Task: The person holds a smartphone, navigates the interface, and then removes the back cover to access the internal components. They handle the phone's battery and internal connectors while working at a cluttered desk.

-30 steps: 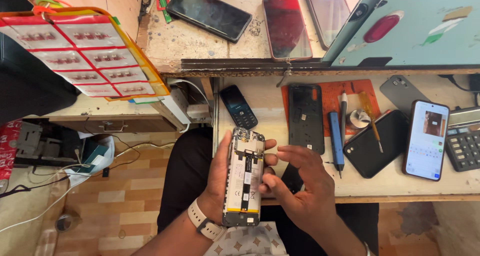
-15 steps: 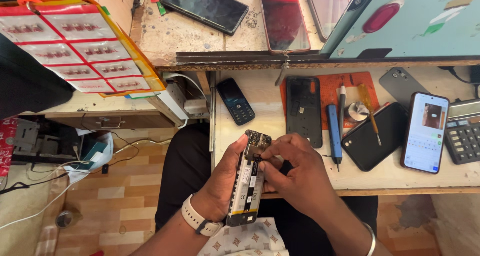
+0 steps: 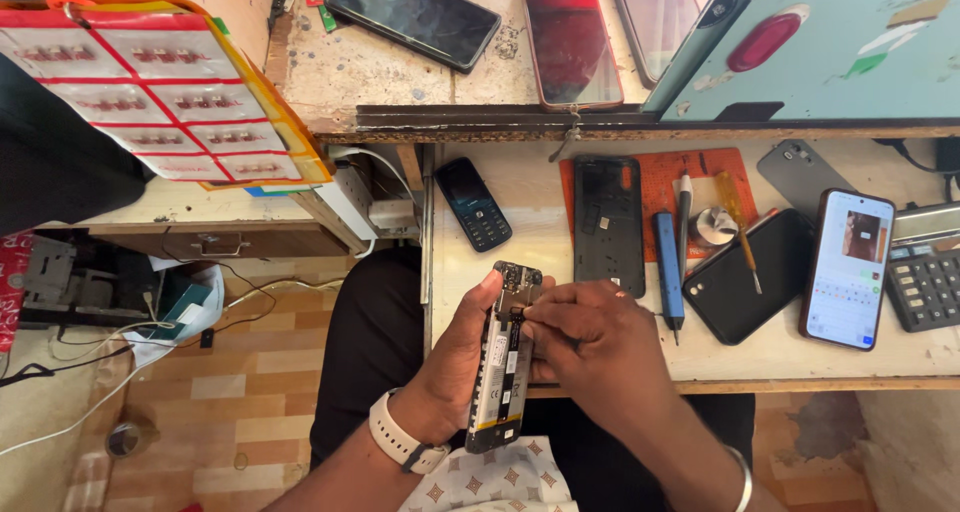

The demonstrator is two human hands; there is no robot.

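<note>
My left hand grips an opened smartphone with its back cover off, held upright over my lap so the circuit board and battery bay face me. A white watch sits on that wrist. My right hand is closed at the phone's upper end, thumb and fingertips pinched on a small part near the camera module. What the fingertips pinch is too small to tell. On the low bench just beyond lies a black phone back cover on an orange mat.
The bench also holds a small keypad phone, a blue screwdriver, a yellow-handled tool, a black phone case, a lit smartphone and a calculator. Several phones lie on the upper shelf. A parts organiser hangs at left.
My right hand moved from beside the phone's lower half up to its top end and closed its fingertips there. The phone tilted slightly and sits closer to the bench edge.
</note>
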